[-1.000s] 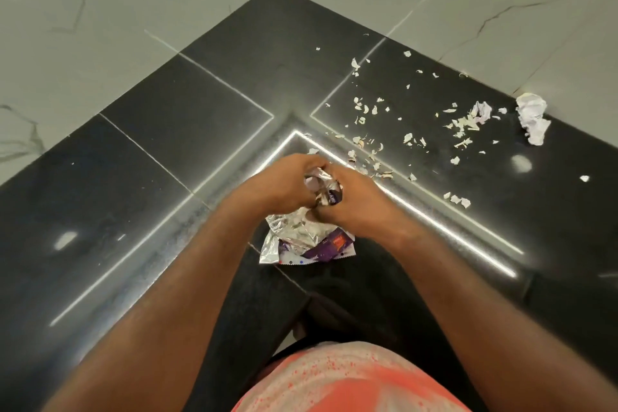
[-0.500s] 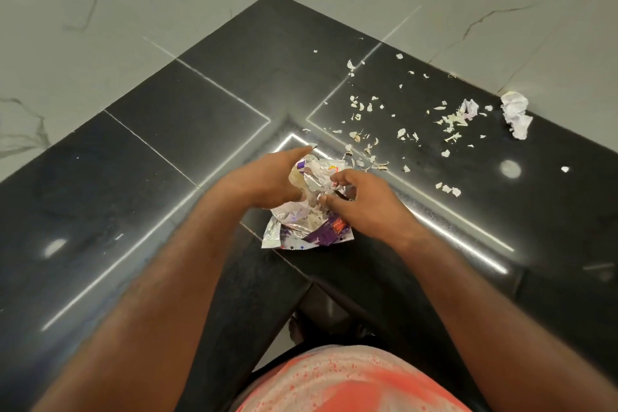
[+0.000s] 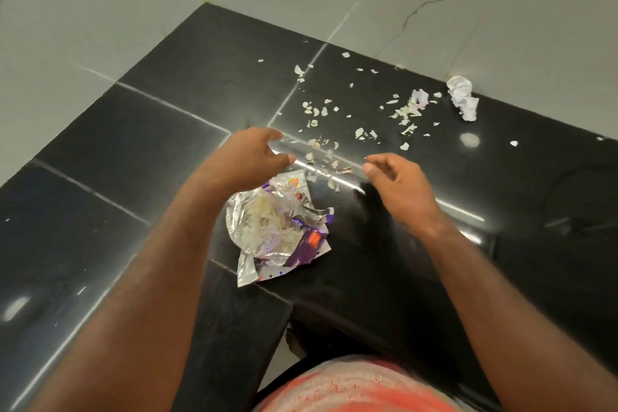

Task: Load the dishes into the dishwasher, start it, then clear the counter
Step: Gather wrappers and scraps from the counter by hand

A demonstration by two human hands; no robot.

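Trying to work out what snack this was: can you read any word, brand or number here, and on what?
Foil wrapper: print on its purple outside and an orange-red patch, all too blurred to read.
Crumpled paper: no print shows.
No readable text anywhere else.

A home kitchen: glossy black corner counter [image 3: 133, 151] against marble-veined wall [image 3: 100, 10], strewn with peelings [image 3: 406, 112].

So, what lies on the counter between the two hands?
In the head view, a few pale scraps lie on the black counter between left hand and right hand; the foil wrapper sits nearer the person.
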